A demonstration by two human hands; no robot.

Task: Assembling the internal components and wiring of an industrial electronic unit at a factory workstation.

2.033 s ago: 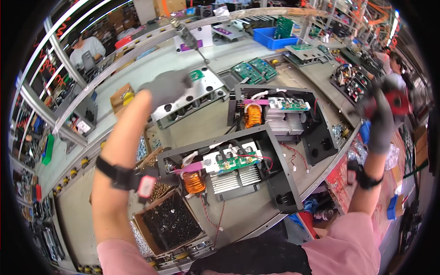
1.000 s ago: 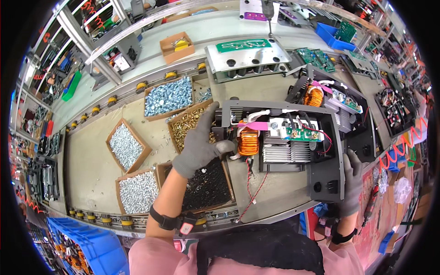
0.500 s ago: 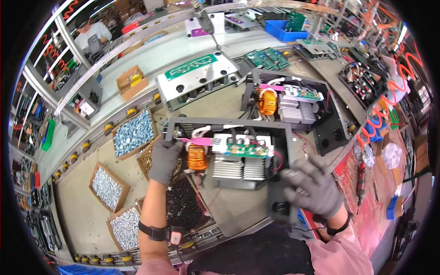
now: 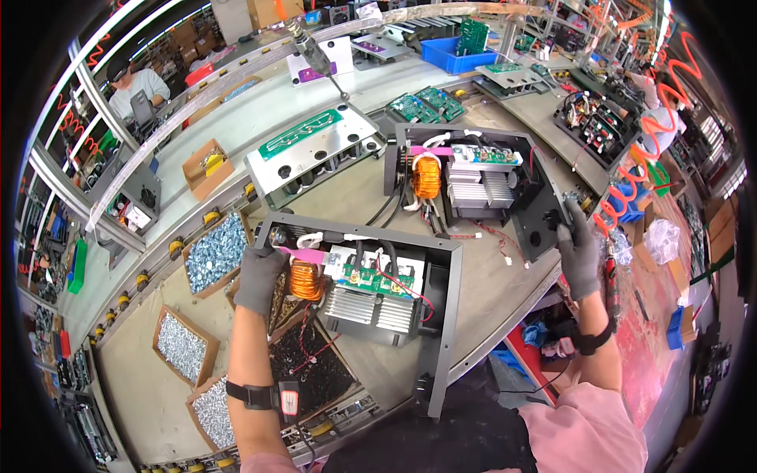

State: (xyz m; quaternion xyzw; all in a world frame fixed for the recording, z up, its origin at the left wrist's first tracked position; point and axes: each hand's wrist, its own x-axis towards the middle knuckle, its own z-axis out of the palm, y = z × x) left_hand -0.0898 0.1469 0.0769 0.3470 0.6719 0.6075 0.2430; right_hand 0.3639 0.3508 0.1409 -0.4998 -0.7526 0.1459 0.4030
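My left hand, in a grey glove, is closed on the left corner of the near black metal case. This case sits tilted and holds an orange copper coil, a pink strip, a green circuit board and silver heat sinks. Farther off stands a similar black case with its own coil and finned heat sinks. My right hand, also gloved, is at that case's right end panel, fingers and thumb at its edge; part of the grip is hidden.
Boxes of silver screws, bluish fasteners and black screws lie left and near. A silver plate with a green board stands behind, under a hanging screwdriver. A red coiled hose hangs right. Another person sits far left.
The near case has shifted left and toward me, turning clockwise, with my left hand at its corner. My right hand has moved from beside it up and right to the far case's edge.
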